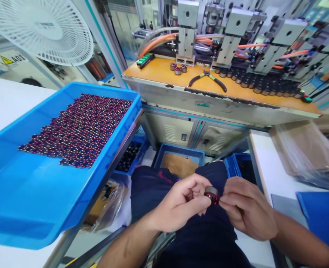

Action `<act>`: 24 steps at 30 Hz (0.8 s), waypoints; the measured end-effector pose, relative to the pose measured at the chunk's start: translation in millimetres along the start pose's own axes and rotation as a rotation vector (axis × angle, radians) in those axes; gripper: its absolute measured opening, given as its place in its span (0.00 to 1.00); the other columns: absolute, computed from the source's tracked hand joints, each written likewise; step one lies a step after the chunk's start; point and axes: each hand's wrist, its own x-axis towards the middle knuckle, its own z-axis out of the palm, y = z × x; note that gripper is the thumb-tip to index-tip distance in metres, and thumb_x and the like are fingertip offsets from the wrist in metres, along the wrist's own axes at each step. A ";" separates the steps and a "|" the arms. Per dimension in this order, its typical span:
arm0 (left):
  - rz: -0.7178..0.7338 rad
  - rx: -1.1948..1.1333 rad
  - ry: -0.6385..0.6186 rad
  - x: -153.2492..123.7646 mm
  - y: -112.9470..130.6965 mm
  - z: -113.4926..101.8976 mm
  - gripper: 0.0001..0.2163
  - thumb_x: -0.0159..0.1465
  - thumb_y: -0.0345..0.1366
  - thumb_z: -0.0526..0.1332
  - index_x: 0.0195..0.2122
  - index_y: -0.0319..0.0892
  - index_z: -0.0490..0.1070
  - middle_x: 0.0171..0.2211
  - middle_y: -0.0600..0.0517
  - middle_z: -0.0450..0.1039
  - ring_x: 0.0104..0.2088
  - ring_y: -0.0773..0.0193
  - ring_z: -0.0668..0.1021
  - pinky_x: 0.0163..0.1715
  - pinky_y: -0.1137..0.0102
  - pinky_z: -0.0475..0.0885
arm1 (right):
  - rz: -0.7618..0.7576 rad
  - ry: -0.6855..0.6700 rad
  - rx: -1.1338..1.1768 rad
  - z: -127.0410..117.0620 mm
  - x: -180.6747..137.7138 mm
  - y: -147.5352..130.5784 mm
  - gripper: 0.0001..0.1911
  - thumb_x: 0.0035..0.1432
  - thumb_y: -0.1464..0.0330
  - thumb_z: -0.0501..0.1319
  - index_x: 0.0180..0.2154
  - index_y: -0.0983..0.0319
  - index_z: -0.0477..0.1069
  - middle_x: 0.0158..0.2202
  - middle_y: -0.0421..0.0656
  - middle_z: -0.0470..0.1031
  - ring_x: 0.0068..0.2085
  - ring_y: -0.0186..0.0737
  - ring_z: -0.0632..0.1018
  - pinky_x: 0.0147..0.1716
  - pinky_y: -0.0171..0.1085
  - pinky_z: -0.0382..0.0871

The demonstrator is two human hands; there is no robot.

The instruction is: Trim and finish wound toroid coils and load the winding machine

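My left hand (185,203) is closed on a small round motor part (211,191), held between thumb and fingers above my lap. The part has a grey metal rim and a red-and-black face with shiny spots, turned partly toward me. My right hand (248,206) has thumb and fingertips pinched together at the part's right edge. Whatever those fingertips grip is too small or hidden to make out. To my left, a blue tray (27,182) holds rows of many similar-looking red-and-black parts (83,130).
Ahead, an orange bench top (159,76) bears pliers (207,80), three loose motor parts (178,70) and dark-topped cylinders (261,83) below machine heads. A white fan (41,29) stands upper left. A blue bin (202,152) sits on the floor; a plastic-lined box (304,149) is right.
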 end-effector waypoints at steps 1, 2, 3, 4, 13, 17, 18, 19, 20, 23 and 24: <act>0.036 -0.020 0.020 -1.0 -2.0 0.7 0.10 0.66 0.40 0.65 0.44 0.42 0.71 0.25 0.56 0.68 0.22 0.71 0.73 0.24 0.75 0.68 | 0.012 0.002 -0.008 0.6 0.5 0.2 0.02 0.65 0.74 0.58 0.39 0.63 0.69 0.29 0.43 0.73 0.29 0.35 0.77 0.29 0.34 0.77; 0.076 -0.045 0.039 -2.0 -3.7 1.6 0.09 0.65 0.37 0.65 0.46 0.43 0.71 0.26 0.56 0.69 0.23 0.71 0.74 0.25 0.74 0.70 | 0.029 0.007 -0.014 1.3 1.1 0.3 0.02 0.65 0.75 0.59 0.39 0.64 0.69 0.29 0.43 0.73 0.29 0.35 0.77 0.29 0.34 0.77; 0.113 -0.070 0.055 -3.0 -5.0 2.5 0.10 0.64 0.35 0.66 0.46 0.44 0.71 0.29 0.55 0.72 0.24 0.70 0.77 0.26 0.74 0.72 | 0.049 0.009 -0.017 2.0 1.7 0.3 0.03 0.64 0.76 0.59 0.39 0.64 0.68 0.30 0.44 0.73 0.29 0.34 0.77 0.29 0.33 0.76; 0.150 -0.091 0.072 -3.9 -5.8 3.4 0.11 0.63 0.33 0.68 0.46 0.45 0.71 0.33 0.53 0.74 0.26 0.69 0.79 0.27 0.72 0.75 | 0.074 0.007 -0.014 2.6 2.6 0.1 0.04 0.63 0.77 0.59 0.39 0.64 0.68 0.30 0.44 0.73 0.30 0.34 0.77 0.29 0.33 0.76; 0.331 -0.301 0.073 -4.1 -5.0 0.6 0.18 0.48 0.40 0.78 0.36 0.46 0.74 0.40 0.52 0.83 0.52 0.55 0.81 0.57 0.57 0.72 | -0.005 -0.037 0.066 -3.8 11.6 -3.2 0.03 0.66 0.76 0.58 0.38 0.64 0.69 0.29 0.43 0.73 0.31 0.34 0.77 0.29 0.33 0.76; 0.035 -0.237 -0.082 -1.4 -4.6 -1.1 0.21 0.56 0.49 0.72 0.43 0.39 0.76 0.34 0.48 0.80 0.33 0.65 0.82 0.35 0.72 0.77 | -0.049 -0.068 0.026 -7.9 13.2 -6.6 0.08 0.68 0.74 0.56 0.34 0.64 0.71 0.27 0.42 0.73 0.30 0.33 0.76 0.30 0.32 0.75; 0.016 -0.228 -0.113 -1.8 -4.8 -0.7 0.17 0.60 0.47 0.69 0.40 0.37 0.76 0.28 0.50 0.78 0.26 0.68 0.80 0.28 0.74 0.75 | -0.056 -0.070 0.017 -8.2 13.3 -7.1 0.09 0.68 0.74 0.56 0.34 0.64 0.71 0.27 0.42 0.73 0.29 0.32 0.76 0.29 0.32 0.75; 0.022 -0.228 -0.120 -2.5 -5.4 0.0 0.14 0.62 0.45 0.68 0.38 0.37 0.75 0.24 0.52 0.75 0.22 0.70 0.78 0.24 0.76 0.73 | -0.060 -0.068 0.009 -8.3 13.2 -7.2 0.09 0.68 0.74 0.56 0.34 0.65 0.71 0.27 0.42 0.73 0.29 0.32 0.76 0.29 0.32 0.75; 0.039 -0.230 -0.109 -3.5 -6.2 0.9 0.11 0.63 0.42 0.68 0.38 0.38 0.74 0.23 0.54 0.74 0.20 0.71 0.76 0.22 0.77 0.72 | -0.061 -0.059 0.003 -8.1 12.9 -7.0 0.09 0.68 0.75 0.56 0.34 0.65 0.71 0.28 0.42 0.73 0.29 0.32 0.76 0.29 0.32 0.75; 0.137 -0.242 -0.020 -6.8 -8.7 4.2 0.09 0.65 0.31 0.66 0.45 0.44 0.73 0.28 0.56 0.76 0.22 0.74 0.78 0.24 0.80 0.72 | -0.040 -0.033 -0.025 -6.5 12.1 -5.6 0.04 0.65 0.77 0.58 0.37 0.66 0.71 0.30 0.43 0.73 0.30 0.33 0.76 0.29 0.33 0.76; 0.172 -0.248 0.007 -7.5 -8.9 5.0 0.10 0.64 0.29 0.66 0.46 0.47 0.73 0.32 0.56 0.78 0.24 0.75 0.79 0.26 0.80 0.73 | -0.016 -0.026 -0.039 -5.8 12.0 -5.3 0.04 0.64 0.77 0.59 0.38 0.66 0.71 0.31 0.44 0.73 0.30 0.34 0.77 0.29 0.33 0.76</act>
